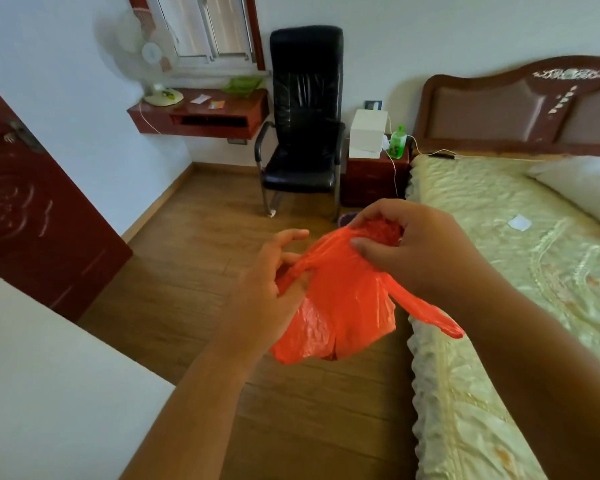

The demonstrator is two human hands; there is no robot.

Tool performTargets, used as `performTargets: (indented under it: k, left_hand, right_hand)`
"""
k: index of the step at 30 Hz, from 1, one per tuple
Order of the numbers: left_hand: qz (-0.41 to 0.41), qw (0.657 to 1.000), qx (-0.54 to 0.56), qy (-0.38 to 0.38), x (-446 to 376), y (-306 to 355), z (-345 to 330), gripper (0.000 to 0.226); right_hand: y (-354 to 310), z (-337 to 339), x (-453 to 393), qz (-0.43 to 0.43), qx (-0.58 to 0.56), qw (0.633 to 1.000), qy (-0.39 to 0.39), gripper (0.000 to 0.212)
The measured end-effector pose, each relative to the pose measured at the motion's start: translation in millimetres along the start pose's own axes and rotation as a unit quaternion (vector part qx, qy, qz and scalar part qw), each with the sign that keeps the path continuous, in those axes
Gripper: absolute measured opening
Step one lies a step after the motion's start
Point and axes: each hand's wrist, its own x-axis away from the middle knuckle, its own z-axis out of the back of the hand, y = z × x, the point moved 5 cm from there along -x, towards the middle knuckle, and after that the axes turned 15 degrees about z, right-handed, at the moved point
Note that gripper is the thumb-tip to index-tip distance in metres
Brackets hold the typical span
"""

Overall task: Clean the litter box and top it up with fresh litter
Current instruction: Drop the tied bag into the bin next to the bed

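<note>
Wood-plank floor point(194, 258), pale walls point(430, 39). Black chair point(303, 116) at 12 o'clock; window point(208, 29) and wall shelf point(201, 114) at 11; bed point(520, 265) at 3; dark red door point(32, 216) at 9.

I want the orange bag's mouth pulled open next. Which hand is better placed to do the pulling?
Left, probably. The left hand pinches one stretched handle strip of the orange bag, free to draw it outward, while the right hand bunches the bag's gathered top and can anchor it.

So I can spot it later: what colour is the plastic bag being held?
Orange-red; the plastic bag shows best in the head view.
</note>
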Motion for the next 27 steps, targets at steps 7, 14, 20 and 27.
performTargets:
  k: [7, 14, 20, 27]
  left_hand:
    - [-0.108, 0.994, -0.030, -0.021, -73, 5, -15, 0.038]
    - [-0.138, 0.988, -0.029, -0.060, -187, -4, -10, 0.037]
    - [-0.128, 0.984, -0.011, -0.120, -280, -13, -1, 0.034]
    - [-0.113, 0.981, -0.010, -0.159, -353, -16, -5, 0.034]
  right_hand:
    - [44, 0, -43, -0.046, 0.021, 0.998, 0.033, 0.017]
    - [80, -20, -114, -0.091, 0.051, 0.992, 0.066, 0.018]
    - [101, -40, -177, -0.112, 0.071, 0.987, 0.090, 0.019]
    - [140, -53, -230, -0.134, 0.073, 0.984, 0.096, 0.019]
